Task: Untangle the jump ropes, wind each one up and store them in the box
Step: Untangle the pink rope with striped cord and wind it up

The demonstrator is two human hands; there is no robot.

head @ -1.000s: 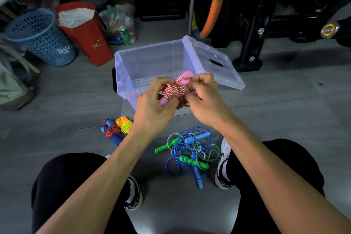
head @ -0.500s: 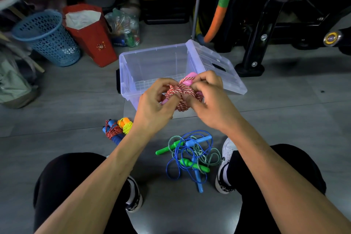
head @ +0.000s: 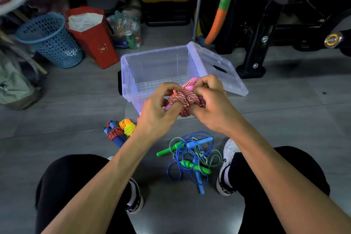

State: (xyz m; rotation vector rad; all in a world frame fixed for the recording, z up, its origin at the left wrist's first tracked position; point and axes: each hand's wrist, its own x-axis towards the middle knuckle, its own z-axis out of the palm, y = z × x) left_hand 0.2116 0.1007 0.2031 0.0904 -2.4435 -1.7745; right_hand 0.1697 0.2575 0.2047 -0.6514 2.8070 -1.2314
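Both hands hold a red-and-white jump rope [head: 185,99] with pink handles, wound into a bundle, just in front of the clear plastic box [head: 152,66]. My left hand [head: 158,112] grips its left side, fingers curled into the coils. My right hand [head: 212,104] pinches the rope on the right. The box stands open with nothing visible inside, its lid [head: 218,68] leaning on the right rim. On the floor lie a tangle of a blue rope [head: 191,157] and a green rope [head: 201,157], plus two wound ropes: a red one on blue handles [head: 115,134] and a yellow one on orange handles [head: 128,126].
A blue mesh basket [head: 51,42] and a red paper bag [head: 93,38] stand at the back left. Black exercise equipment [head: 266,30] fills the back right. My knees and shoes flank the tangled ropes on the grey floor.
Both hands keep working the red-and-white bundle in the same spot; the fingers have shifted and a loop now hangs lower between them. The ropes on the floor have not moved.
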